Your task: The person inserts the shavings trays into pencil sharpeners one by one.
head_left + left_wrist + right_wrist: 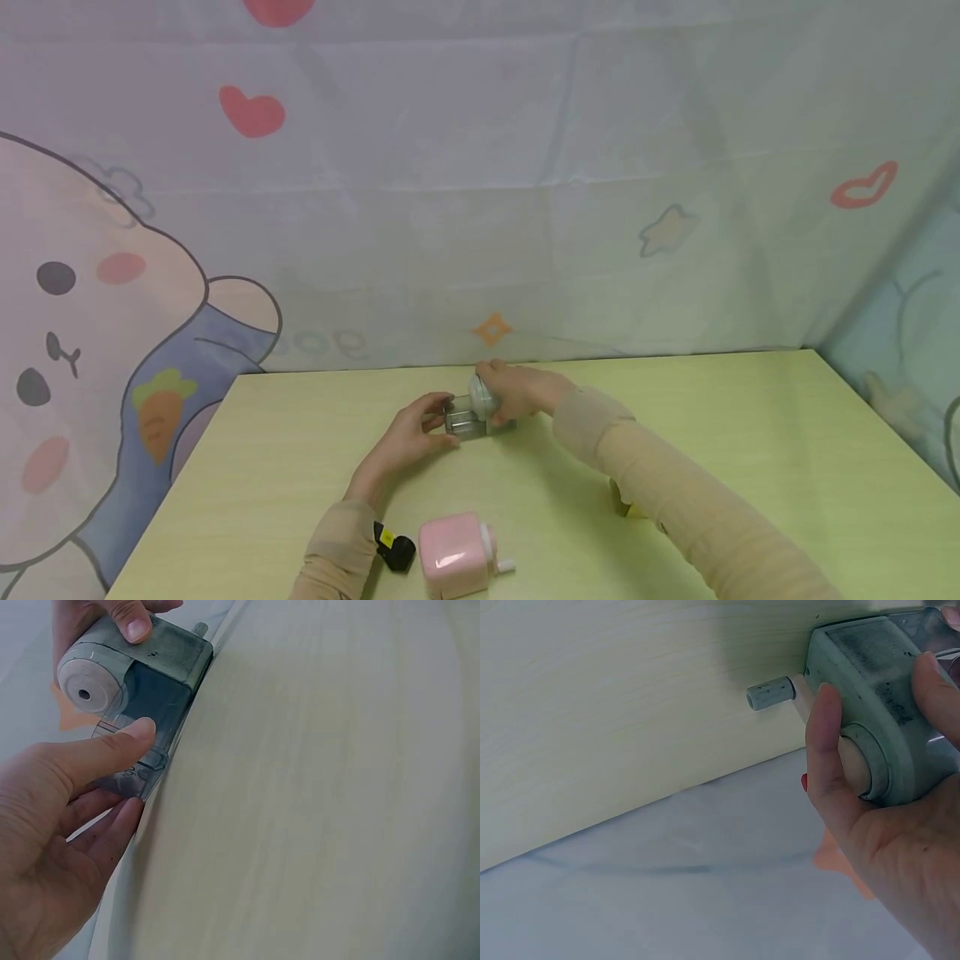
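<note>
A grey-green crank pencil sharpener (481, 402) is at the table's far edge, between both hands. My right hand (517, 390) grips its body; in the right wrist view the fingers and thumb wrap the casing (866, 664), beside the crank handle (771, 694). From the other end my left hand (408, 435) pinches the clear drawer (156, 759), thumb on one side and fingers on the other. The drawer sticks out from the body, below the round pencil hole (84, 694). Whether it holds shavings is hard to tell.
Nearer the front stands a pink crank sharpener (453, 557) with a white handle. Next to it, by the left sleeve, lies a small black object (397, 552) with a yellow label. A yellowish item (619, 498) is partly hidden behind the right forearm. A printed cloth (525, 208) hangs behind the table.
</note>
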Motion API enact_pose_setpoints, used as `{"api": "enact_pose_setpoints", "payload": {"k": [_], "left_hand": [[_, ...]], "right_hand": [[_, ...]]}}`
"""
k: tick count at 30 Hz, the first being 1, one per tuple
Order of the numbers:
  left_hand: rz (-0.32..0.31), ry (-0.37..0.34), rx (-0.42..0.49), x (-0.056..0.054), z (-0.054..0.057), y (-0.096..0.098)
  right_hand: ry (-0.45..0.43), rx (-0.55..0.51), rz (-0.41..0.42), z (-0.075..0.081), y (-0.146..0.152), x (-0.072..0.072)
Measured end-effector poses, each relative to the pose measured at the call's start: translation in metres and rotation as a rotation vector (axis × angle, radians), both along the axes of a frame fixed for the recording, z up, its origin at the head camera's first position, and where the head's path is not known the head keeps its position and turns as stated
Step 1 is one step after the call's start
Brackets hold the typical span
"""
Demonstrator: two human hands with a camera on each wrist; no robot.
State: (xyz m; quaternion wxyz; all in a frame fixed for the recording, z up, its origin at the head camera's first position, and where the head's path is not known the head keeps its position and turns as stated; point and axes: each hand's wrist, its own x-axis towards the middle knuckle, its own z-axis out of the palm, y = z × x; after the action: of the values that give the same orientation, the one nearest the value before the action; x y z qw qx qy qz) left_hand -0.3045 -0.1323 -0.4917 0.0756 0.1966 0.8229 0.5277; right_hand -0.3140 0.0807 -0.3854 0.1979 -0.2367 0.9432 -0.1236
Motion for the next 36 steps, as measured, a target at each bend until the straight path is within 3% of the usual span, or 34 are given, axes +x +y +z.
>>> {"api": "enact_pose_setpoints", "payload": {"k": [13, 21, 28, 36], "left_hand": [[-0.016, 0.033, 0.003, -0.002, -0.005, 0.0], [-0.04, 0.032, -0.013, 0.013, 0.02, 0.002], [-0.014, 0.05, -0.001, -0.003, -0.006, -0.002], [-0.005, 0.052, -0.022, -0.005, -0.007, -0.001]], "right_hand": [[0.02, -0.027, 0.044, -0.003, 0.003, -0.003], [0.023, -0.015, 0.041, -0.003, 0.001, -0.004], [0.018, -0.006, 0.029, -0.001, 0.0, -0.002], [0.021, -0.005, 0.023, 0.001, 0.0, -0.001]]}}
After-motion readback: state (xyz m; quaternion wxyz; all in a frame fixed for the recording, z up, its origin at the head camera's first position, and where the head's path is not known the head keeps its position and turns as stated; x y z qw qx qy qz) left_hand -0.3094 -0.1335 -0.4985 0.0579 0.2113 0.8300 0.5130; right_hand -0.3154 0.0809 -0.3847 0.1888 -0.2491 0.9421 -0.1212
